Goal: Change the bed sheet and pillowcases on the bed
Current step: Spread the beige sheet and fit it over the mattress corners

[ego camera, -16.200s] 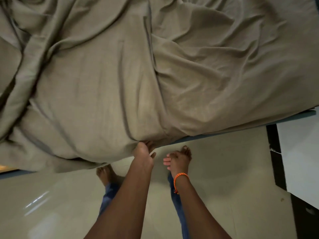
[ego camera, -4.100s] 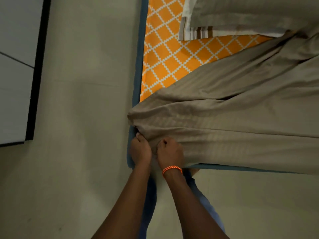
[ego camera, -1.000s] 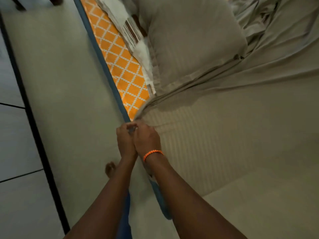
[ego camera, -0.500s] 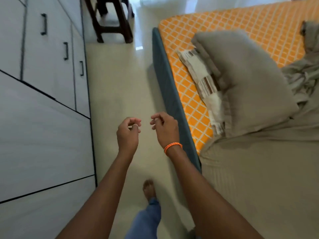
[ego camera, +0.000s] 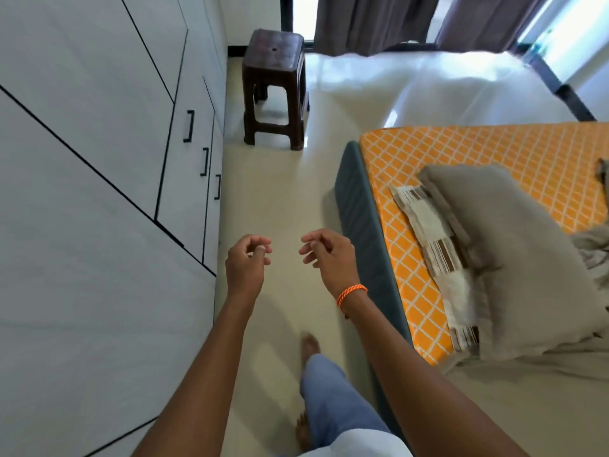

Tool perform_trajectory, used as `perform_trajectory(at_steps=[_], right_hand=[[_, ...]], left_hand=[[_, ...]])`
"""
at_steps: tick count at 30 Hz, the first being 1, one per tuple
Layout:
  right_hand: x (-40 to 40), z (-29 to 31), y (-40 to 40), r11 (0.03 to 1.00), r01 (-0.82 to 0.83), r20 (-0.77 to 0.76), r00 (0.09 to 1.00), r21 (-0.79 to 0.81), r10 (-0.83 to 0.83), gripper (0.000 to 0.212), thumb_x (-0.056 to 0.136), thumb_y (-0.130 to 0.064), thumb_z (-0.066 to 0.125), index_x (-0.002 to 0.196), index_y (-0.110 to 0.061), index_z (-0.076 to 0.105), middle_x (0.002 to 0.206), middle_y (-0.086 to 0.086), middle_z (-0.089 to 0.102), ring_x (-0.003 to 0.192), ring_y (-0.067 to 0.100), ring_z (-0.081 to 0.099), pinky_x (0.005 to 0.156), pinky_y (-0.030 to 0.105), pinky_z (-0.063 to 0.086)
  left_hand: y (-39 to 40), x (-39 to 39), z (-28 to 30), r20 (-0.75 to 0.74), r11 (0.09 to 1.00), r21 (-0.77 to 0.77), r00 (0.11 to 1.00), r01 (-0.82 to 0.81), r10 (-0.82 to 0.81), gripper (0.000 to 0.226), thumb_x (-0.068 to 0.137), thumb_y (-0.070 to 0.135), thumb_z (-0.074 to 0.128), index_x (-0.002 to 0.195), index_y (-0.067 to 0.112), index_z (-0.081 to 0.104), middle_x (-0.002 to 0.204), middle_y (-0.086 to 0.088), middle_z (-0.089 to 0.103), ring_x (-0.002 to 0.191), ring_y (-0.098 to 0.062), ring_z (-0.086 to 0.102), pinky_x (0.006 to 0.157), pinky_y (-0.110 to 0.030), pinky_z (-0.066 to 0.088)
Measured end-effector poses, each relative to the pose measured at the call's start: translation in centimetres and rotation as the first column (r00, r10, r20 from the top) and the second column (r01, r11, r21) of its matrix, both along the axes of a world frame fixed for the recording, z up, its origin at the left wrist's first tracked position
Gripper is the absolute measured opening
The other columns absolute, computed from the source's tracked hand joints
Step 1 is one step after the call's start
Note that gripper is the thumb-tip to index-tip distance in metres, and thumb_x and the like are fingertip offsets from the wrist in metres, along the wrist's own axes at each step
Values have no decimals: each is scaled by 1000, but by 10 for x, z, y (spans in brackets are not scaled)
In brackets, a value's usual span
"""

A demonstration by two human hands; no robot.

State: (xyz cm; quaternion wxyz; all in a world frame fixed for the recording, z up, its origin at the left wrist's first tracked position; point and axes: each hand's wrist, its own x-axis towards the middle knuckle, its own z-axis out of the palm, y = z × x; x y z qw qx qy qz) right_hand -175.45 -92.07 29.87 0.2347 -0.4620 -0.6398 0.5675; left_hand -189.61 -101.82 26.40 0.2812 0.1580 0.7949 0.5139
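Evidently half done: the taupe sheet (ego camera: pixel 543 407) covers the bed's near end, while the orange mattress (ego camera: pixel 487 153) lies bare toward its far corner. The pillow (ego camera: pixel 514 258) sits there. Both hands (ego camera: pixel 245 263) (ego camera: pixel 329 257) hang loosely curled, apart, holding nothing.

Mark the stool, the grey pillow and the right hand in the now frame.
stool (ego camera: pixel 275 44), head view, on its seat top.
grey pillow (ego camera: pixel 514 245), head view, middle of its case.
right hand (ego camera: pixel 331 255), head view, back of the hand.

Pillow (ego camera: pixel 514 252) on mattress (ego camera: pixel 487 150), wardrobe (ego camera: pixel 82 159) left
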Motion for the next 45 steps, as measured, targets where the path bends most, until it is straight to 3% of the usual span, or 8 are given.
perform_trajectory(at_steps=[5,10,20,30,36,42,45], right_hand=[[-78,-18,61,1000,-7,31,999,-30,8,28,100,-2,49,95,-15,74,79,2,76,71,20,73,69,39,60],[-186,-29,160,997,-40,43,998,-68,43,29,100,-2,49,94,-16,74,80,3,76,72,17,72,63,22,54],[-367,17,368,996,50,-81,995,-79,-57,27,102,-4,49,98,-14,74,82,4,77,74,21,74,70,37,60],[-479,-5,610,972,225,-35,973,-72,-227,28,101,-2,49,95,-14,74,80,5,76,73,25,73,65,32,57],[-501,-4,742,901,411,-21,908,-138,-418,28,97,2,50,93,-11,74,78,8,76,67,25,71,61,33,52],[-464,2,873,784,609,-25,788,-121,-616,27,95,2,50,93,-8,75,77,8,76,68,28,72,62,35,55],[-433,-9,950,750,652,-27,753,-113,-658,25,96,0,51,92,-9,75,78,7,77,69,26,73,63,35,55]], left_hand=[[66,-82,-9,51,1000,-14,999,-6,6,28,97,5,52,94,24,72,89,2,75,69,-13,68,67,-35,54],[166,-181,-3,61,998,-41,997,40,-38,31,98,1,48,97,21,71,91,3,75,74,-14,70,68,-36,55],[376,-355,39,-15,995,-43,996,91,-92,26,100,6,50,98,23,70,93,3,74,76,-13,69,70,-34,57],[625,-489,0,31,971,-19,971,238,-238,27,100,6,52,98,25,72,90,2,74,75,-15,69,67,-30,55],[797,-520,5,82,934,-55,934,354,-349,31,98,3,53,90,26,72,82,3,75,68,-13,68,63,-27,53],[985,-486,13,67,803,-27,803,595,-593,30,98,-1,50,93,19,72,87,-3,75,71,-18,69,68,-30,56],[1071,-452,13,22,741,-22,741,672,-671,31,98,1,51,92,22,72,86,0,76,72,-17,71,62,-22,52]])
